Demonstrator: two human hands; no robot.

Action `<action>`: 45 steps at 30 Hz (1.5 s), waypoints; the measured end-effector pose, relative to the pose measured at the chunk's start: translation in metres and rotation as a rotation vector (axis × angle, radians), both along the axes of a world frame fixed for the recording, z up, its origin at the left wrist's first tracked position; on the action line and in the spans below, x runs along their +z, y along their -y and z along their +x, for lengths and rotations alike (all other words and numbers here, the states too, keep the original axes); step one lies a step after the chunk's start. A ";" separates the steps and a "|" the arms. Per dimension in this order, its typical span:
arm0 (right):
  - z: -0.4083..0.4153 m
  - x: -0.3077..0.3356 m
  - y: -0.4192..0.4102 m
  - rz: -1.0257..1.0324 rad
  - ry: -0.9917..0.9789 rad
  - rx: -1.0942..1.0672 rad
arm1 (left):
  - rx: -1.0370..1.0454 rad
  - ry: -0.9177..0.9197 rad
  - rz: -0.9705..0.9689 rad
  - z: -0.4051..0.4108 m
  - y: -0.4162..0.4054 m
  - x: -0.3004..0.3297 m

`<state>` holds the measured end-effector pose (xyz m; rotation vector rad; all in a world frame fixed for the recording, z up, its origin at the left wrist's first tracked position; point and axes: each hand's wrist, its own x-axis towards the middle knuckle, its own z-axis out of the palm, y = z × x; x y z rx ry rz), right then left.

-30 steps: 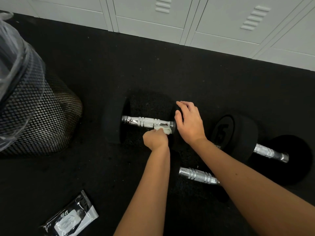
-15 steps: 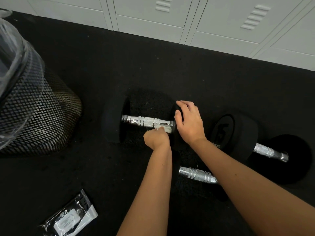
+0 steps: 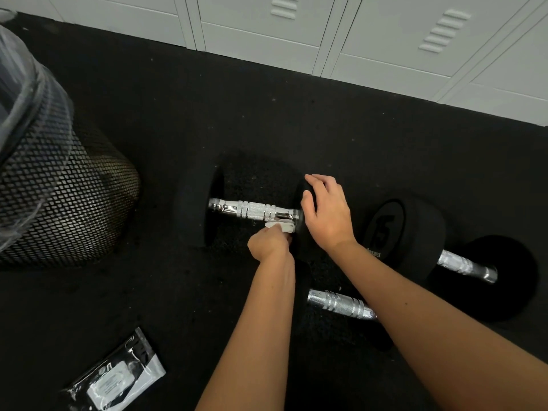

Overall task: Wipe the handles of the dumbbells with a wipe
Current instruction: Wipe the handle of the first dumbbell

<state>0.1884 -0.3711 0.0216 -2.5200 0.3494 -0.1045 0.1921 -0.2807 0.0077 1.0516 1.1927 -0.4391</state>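
Observation:
A black dumbbell with a chrome handle [image 3: 252,211] lies on the dark floor in the middle. My left hand [image 3: 271,242] is closed on a white wipe [image 3: 281,225], which presses against the right end of that handle from below. My right hand [image 3: 326,213] rests on the dumbbell's right weight head, gripping it. A second dumbbell marked 15 [image 3: 403,241] lies to the right, its handle [image 3: 465,265] bare. A third chrome handle [image 3: 341,304] shows between my forearms, its heads mostly hidden.
A black mesh bin [image 3: 59,203] with a clear plastic liner stands at the left. A black and white wipes packet [image 3: 118,378] lies on the floor at the lower left. Pale grey lockers [image 3: 385,34] line the far edge.
My left hand with the wipe has shifted only slightly at the right end of the handle. My right hand has stayed on the weight head.

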 end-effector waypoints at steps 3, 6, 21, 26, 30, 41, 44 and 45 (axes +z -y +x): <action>-0.002 0.000 0.000 -0.006 0.004 0.004 | -0.023 0.028 0.053 0.001 0.001 -0.003; -0.001 0.000 0.000 -0.013 0.001 0.008 | -0.005 0.055 0.034 -0.003 -0.003 0.002; -0.002 0.003 0.000 0.001 0.005 0.015 | -1.088 0.813 1.168 0.020 -0.064 0.008; -0.004 0.003 -0.001 -0.006 0.011 0.015 | -1.541 1.079 1.349 0.017 -0.054 -0.011; -0.004 0.004 -0.001 -0.008 0.001 0.014 | -1.705 1.241 1.325 0.021 -0.060 -0.009; -0.004 0.003 0.000 -0.012 0.007 0.021 | -1.790 1.460 1.208 0.022 -0.063 -0.007; -0.004 0.002 0.000 -0.010 0.003 0.016 | -1.732 1.453 1.232 0.024 -0.075 -0.008; -0.004 0.002 0.000 -0.012 0.004 0.014 | -1.704 1.416 1.239 0.025 -0.070 -0.008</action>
